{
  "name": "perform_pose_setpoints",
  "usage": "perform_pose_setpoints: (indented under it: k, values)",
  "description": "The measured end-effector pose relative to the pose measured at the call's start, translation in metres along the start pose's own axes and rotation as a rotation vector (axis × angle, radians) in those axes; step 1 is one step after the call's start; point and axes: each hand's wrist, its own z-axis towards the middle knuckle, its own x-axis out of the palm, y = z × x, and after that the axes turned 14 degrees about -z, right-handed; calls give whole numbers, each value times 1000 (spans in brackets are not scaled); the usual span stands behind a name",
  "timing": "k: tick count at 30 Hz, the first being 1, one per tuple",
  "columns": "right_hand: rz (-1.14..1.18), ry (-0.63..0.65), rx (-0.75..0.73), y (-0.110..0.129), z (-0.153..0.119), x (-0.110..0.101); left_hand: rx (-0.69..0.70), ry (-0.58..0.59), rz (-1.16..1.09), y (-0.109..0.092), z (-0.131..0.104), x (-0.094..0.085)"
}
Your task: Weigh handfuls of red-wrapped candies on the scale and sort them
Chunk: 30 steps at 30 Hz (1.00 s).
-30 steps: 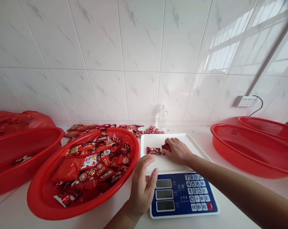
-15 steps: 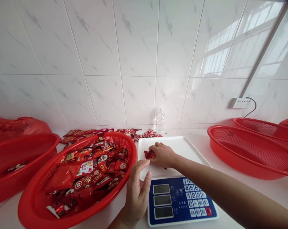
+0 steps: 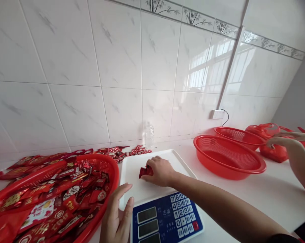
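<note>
My right hand [image 3: 159, 171] is closed round a few small red packets [image 3: 143, 172] over the white tray [image 3: 132, 165] of a scale. Below the tray lies the scale's blue panel [image 3: 167, 216] with keys and three dark displays. My left hand [image 3: 117, 214] has its thumb and fingers apart and holds nothing; it is between the scale and a red basket [image 3: 114, 172]. Red snack packets [image 3: 66, 199] of several kinds fill that basket.
More red packets [image 3: 117, 152] lie along the wall behind the tray, near a clear bottle [image 3: 149, 135]. Red baskets [image 3: 225, 162] stand to the right, with red bags [image 3: 274, 152] beyond. Another person's hands [image 3: 289, 141] reach over the bags.
The view has turned to the right, bringing the bags and another person's hands into sight. My right hand still holds the packets over the tray; my left hand remains open.
</note>
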Motion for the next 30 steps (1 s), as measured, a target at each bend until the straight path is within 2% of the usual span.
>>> perform_pose_setpoints:
  k: [3,6,9,13,16,21,24,27,30]
  values:
    - [-16,-86,147,-41,-15,-20,24,-1,10,1,2,0]
    - [-69,-166,364,-96,-33,-39,30,-5,19,0,3,1]
    - [-117,-189,565,-154,-54,-48,8,-5,22,-4,2,1]
    - [-170,-139,764,-218,-86,-40,-6,-29,34,-3,1,2]
    - [-204,-79,836,-249,-108,-22,5,-28,42,0,1,3]
    - [-227,-14,844,-276,-130,8,31,-25,59,0,0,3]
    - [-242,-21,841,-281,-133,15,28,-18,60,-5,-3,3]
    - [-248,-53,791,-274,-127,14,42,-6,42,-11,-7,4]
    - [-227,-124,653,-248,-114,15,68,19,21,-17,-10,5]
